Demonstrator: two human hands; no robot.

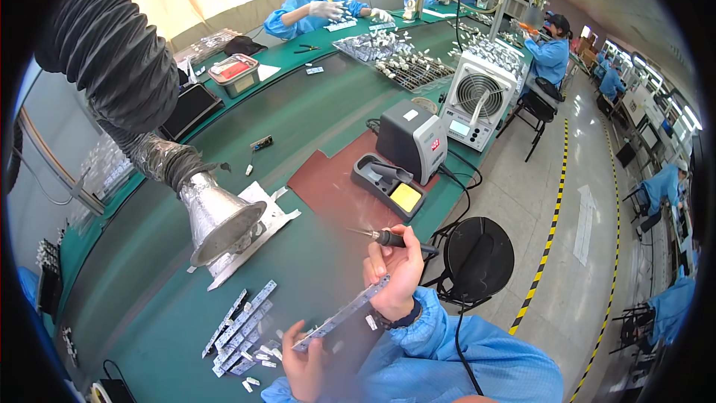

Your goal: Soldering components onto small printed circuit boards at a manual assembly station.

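My left hand (304,362) is closed, thumb and fingers pinching the near end of a long narrow circuit board strip (344,313), which slants up to the right. In my right hand (397,272) is a soldering iron (389,238) with a black handle, its thin metal tip pointing left. The strip's far end overlaps the right palm; whether it touches cannot be told. Left of my left hand lies a stack of similar circuit board strips (242,325), with several small white parts (266,351) scattered beside it.
A metal fume funnel (224,216) hangs over a white cloth (257,235). A soldering station (412,138) and iron holder with yellow sponge (406,196) stand ahead, near a fan unit (477,101). A black stool (479,257) is at right. Across the bench sits a gloved co-worker (317,4).
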